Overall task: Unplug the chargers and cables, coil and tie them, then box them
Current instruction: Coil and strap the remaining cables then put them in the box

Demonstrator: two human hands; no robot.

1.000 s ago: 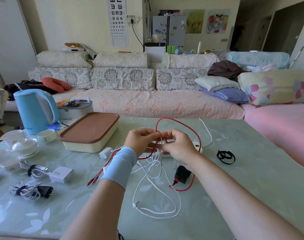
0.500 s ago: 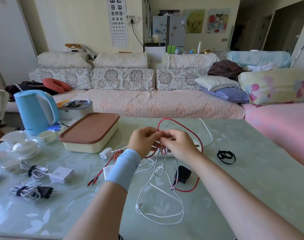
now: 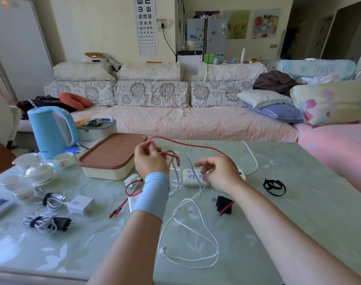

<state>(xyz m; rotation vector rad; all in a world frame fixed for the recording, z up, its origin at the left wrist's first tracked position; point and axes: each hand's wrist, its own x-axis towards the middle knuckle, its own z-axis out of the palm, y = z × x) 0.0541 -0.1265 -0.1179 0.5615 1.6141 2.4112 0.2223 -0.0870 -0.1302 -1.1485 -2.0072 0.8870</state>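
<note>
Left hand: raised over the table, fingers clenched round a small bunch of loops of the red cable.
Right hand: low over the power strip, fingers half curled. The red cable runs in behind it; cannot tell if it is pinched.
Red cable, position: arcs between the two hands, far end at the black charger lying unplugged on the table.
White cable: loose loop on the table near the person, partly tangled with the red one under the hands.
Handling, judged: both cables light, limp and springy, so loops will slip open unless held at the crossing point. Best hold is the middle of the bunch, with the charger as the heavy end.
Ties: black ties lie to the right, apart from the hands.
Box: brown lid on, behind the left hand.
Writing: white charger reads "90W"; a second white charger seems to read "120W". Eye chart shows rows of E shapes. Kettle print too small to read.
</note>
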